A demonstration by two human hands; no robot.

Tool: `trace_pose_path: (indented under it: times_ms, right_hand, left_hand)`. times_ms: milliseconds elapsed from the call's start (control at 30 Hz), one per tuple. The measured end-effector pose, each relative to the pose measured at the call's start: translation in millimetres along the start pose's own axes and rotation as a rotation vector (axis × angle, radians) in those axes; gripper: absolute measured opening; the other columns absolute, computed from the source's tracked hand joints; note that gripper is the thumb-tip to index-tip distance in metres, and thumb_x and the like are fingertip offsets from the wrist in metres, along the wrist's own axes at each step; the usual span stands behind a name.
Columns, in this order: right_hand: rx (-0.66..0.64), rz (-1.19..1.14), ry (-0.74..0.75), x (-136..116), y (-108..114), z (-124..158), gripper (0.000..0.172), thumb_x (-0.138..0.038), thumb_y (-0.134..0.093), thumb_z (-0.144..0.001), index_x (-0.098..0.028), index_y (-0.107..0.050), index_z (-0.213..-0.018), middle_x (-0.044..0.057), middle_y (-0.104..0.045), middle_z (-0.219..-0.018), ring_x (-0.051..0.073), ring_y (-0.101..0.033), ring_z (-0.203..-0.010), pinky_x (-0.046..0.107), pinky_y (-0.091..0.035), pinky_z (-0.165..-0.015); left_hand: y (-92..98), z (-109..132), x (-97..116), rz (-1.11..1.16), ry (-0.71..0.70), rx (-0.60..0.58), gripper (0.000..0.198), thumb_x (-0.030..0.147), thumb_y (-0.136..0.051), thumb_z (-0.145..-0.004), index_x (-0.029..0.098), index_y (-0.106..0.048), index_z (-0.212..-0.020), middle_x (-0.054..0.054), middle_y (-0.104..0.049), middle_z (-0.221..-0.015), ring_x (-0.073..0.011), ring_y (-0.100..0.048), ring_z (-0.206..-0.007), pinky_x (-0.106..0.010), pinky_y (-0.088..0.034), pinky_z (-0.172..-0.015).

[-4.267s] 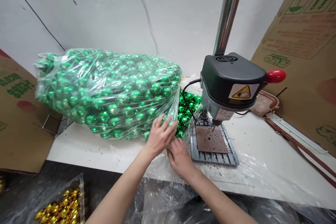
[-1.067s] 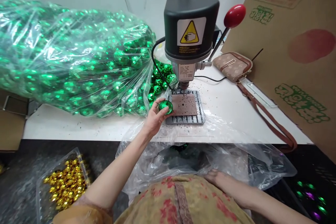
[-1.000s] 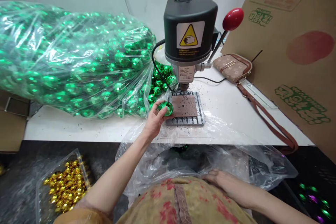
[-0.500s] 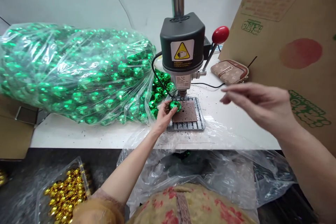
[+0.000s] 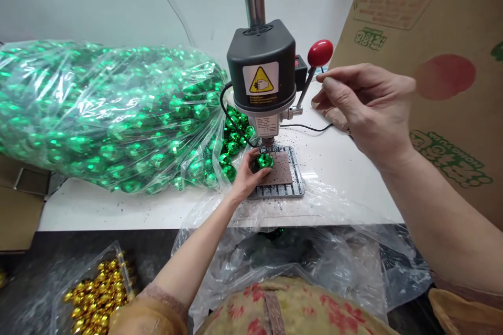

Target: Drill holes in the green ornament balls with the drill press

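My left hand (image 5: 244, 174) holds a faceted green ball (image 5: 264, 160) on the brown pad of the small drill press's base plate (image 5: 295, 184), right under the drill bit. The press's dark head (image 5: 261, 65) carries a yellow warning sticker. My right hand (image 5: 365, 107) hovers in the air just right of the lever's red knob (image 5: 319, 53), fingers loosely curled, touching nothing that I can see. A big clear bag of green balls (image 5: 102, 115) lies on the white table to the left, its mouth next to the press.
Loose green balls (image 5: 234, 133) lie behind the press. A clear bag (image 5: 314, 267) hangs off the table's front edge over my lap. A tray of gold balls (image 5: 98, 293) sits low left. Cardboard sheets (image 5: 440, 52) lean at the right and far left.
My right hand rose from my lap toward the red lever knob. My left hand slid the green ball from the plate's edge to under the bit.
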State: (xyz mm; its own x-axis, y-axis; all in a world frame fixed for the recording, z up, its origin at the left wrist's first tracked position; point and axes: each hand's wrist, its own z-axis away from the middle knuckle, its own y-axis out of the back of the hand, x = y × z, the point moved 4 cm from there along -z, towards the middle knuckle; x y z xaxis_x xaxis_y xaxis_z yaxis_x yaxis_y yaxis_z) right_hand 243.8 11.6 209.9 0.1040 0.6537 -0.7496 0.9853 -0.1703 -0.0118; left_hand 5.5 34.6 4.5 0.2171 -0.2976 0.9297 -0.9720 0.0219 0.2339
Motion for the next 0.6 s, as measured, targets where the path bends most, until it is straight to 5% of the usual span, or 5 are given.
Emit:
trace_pose_path:
  times_ms: [200,433,600]
  right_hand:
    - [0.109,-0.001,0.158,-8.5,1.4,-15.6,0.005,-0.026,-0.076,-0.085,-0.024,-0.079,-0.088,-0.002,-0.076,-0.075,0.01,-0.07,-0.065,0.027,-0.059,-0.06]
    - [0.229,0.115,0.282,-12.3,2.0,-33.0,0.008,-0.033,-0.073,-0.088,-0.029,-0.079,-0.092,0.003,-0.078,-0.089,0.016,-0.073,-0.076,0.033,-0.058,-0.068]
    - [0.228,-0.02,0.221,-14.7,-8.1,-48.4,0.004,-0.024,-0.071,-0.089,-0.021,-0.073,-0.087,0.003,-0.073,-0.085,0.013,-0.072,-0.074,0.026,-0.057,-0.061]
  left_hand:
    - [-8.9,4.5,-2.7,-0.161,-0.031,-0.014,0.054,0.032,-0.087,-0.074,0.021,-0.061,-0.121,-0.008,-0.069,-0.116,-0.0276,-0.068,-0.109,-0.044,-0.054,-0.098]
    - [-18.4,7.2,-2.5,-0.186,-0.099,-0.018,0.056,0.032,-0.082,-0.08,0.022,-0.06,-0.13,-0.01,-0.067,-0.128,-0.0301,-0.064,-0.12,-0.047,-0.052,-0.104]
    - [-19.2,8.5,-2.9,-0.18,-0.096,-0.049,0.052,0.039,-0.076,-0.087,0.022,-0.059,-0.133,-0.012,-0.066,-0.131,-0.0309,-0.061,-0.124,-0.049,-0.048,-0.108]
